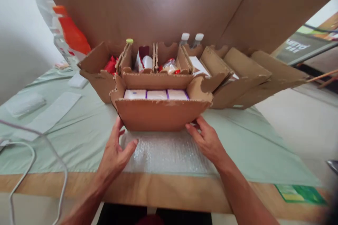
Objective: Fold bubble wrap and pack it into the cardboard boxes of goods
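A small open cardboard box point(161, 115) stands in front of me with several white packs with purple edges point(157, 94) side by side in it. My left hand point(118, 147) is at its lower left corner, thumb stretched out away from the box and fingers apart along its side. At the lower right corner, my right hand point(204, 137) has its thumb by the front bottom edge and its fingers around the side, partly hidden. Clear bubble wrap point(169, 153) lies flat on the table between my hands.
Behind stands a row of cardboard bins point(245, 66) with mixed goods, backed by a tall brown panel point(158, 7). An orange bottle point(72, 33) is at the left. A white cable point(63, 168) hangs over the table's front edge; a green packet point(299, 194) lies at right.
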A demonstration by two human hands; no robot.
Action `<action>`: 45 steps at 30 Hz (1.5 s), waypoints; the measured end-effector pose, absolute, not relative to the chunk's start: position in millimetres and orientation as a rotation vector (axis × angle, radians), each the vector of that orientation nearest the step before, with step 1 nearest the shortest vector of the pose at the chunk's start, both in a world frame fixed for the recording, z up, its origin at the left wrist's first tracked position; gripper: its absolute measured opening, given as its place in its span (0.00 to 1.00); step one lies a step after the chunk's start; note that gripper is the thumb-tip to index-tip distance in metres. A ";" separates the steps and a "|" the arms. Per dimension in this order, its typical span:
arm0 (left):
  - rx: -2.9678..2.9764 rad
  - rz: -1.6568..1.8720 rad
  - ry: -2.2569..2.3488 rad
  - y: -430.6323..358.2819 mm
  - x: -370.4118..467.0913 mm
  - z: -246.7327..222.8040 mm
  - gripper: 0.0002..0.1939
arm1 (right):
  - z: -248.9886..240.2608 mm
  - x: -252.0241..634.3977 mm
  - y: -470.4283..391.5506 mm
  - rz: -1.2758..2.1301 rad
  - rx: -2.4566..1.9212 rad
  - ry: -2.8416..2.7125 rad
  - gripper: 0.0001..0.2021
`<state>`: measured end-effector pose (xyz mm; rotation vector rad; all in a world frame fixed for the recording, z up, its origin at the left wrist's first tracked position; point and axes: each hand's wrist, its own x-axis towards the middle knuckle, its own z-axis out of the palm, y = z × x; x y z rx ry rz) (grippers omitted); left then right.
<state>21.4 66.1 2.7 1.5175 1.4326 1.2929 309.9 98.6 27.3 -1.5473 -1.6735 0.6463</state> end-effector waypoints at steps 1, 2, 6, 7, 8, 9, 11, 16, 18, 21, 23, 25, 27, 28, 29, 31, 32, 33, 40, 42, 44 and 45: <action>1.552 1.306 1.483 63.3 17.5 5.4 0.40 | 25.0 312.9 94.1 0.614 -1.549 -1.670 0.18; 1.589 1.340 1.549 59.3 13.5 8.8 0.41 | 23.5 315.3 87.1 0.567 -1.558 -1.657 0.20; 1.842 1.392 1.717 34.5 6.5 25.8 0.33 | 25.1 305.4 45.4 0.356 -1.608 -1.654 0.19; 1.978 1.327 1.656 29.2 8.8 28.2 0.29 | 25.6 295.2 36.6 0.348 -1.576 -1.730 0.18; 2.126 1.224 1.566 25.7 12.3 28.5 0.24 | 25.2 282.1 30.2 0.353 -1.515 -1.839 0.17; 2.265 1.099 1.470 24.0 16.2 26.4 0.22 | 23.6 267.0 26.7 0.371 -1.441 -1.971 0.17; 2.451 0.857 1.372 25.5 20.8 14.9 0.20 | 16.7 237.3 28.0 0.414 -1.329 -2.223 0.19; 2.580 0.473 1.572 31.2 -8.5 -27.1 0.26 | -11.3 231.7 37.9 0.317 -1.464 -2.472 0.24; 2.644 0.396 1.595 28.4 -27.0 -36.9 0.28 | -20.4 262.8 28.2 0.224 -1.593 -2.457 0.26; 2.686 0.331 1.598 24.6 -43.8 -39.2 0.29 | -26.0 321.6 3.4 0.062 -1.798 -2.360 0.25; 2.672 0.315 1.604 23.4 -43.7 -31.6 0.28 | -23.6 353.3 -10.9 -0.081 -1.919 -2.233 0.24; 2.667 0.360 1.608 20.9 -32.6 -16.6 0.26 | -17.0 367.1 -17.6 -0.219 -1.982 -2.088 0.24; 2.682 0.443 1.571 15.7 -9.5 2.6 0.25 | -8.4 356.5 -13.7 -0.275 -1.921 -2.029 0.23; 2.700 0.477 1.521 12.7 5.6 11.6 0.25 | -4.5 342.1 -7.7 -0.255 -1.850 -2.053 0.21; 2.721 0.493 1.451 10.1 21.6 18.8 0.25 | -1.4 323.2 0.2 -0.208 -1.761 -2.105 0.20; 2.768 0.473 1.304 8.2 49.4 24.7 0.28 | 1.0 279.5 18.0 -0.063 -1.565 -2.262 0.21; 2.777 0.436 1.280 9.4 57.9 22.6 0.30 | 0.2 259.8 26.0 0.010 -1.484 -2.340 0.21; 2.771 0.385 1.301 11.7 61.1 17.5 0.31 | -2.0 244.8 32.2 0.070 -1.422 -2.408 0.22; 2.733 0.257 1.536 19.8 1.4 -32.4 0.28 | -31.6 326.4 12.1 0.012 -1.610 -2.353 0.23; 2.753 0.292 1.529 19.8 -5.3 -36.7 0.29 | -31.0 368.9 -3.7 -0.072 -1.780 -2.182 0.22; 2.755 0.316 1.522 20.6 -4.3 -36.3 0.29 | -25.1 393.9 -12.2 -0.128 -1.905 -2.009 0.22; 2.753 0.327 1.516 21.0 -2.3 -34.8 0.29 | -21.4 398.7 -12.5 -0.139 -1.942 -1.946 0.22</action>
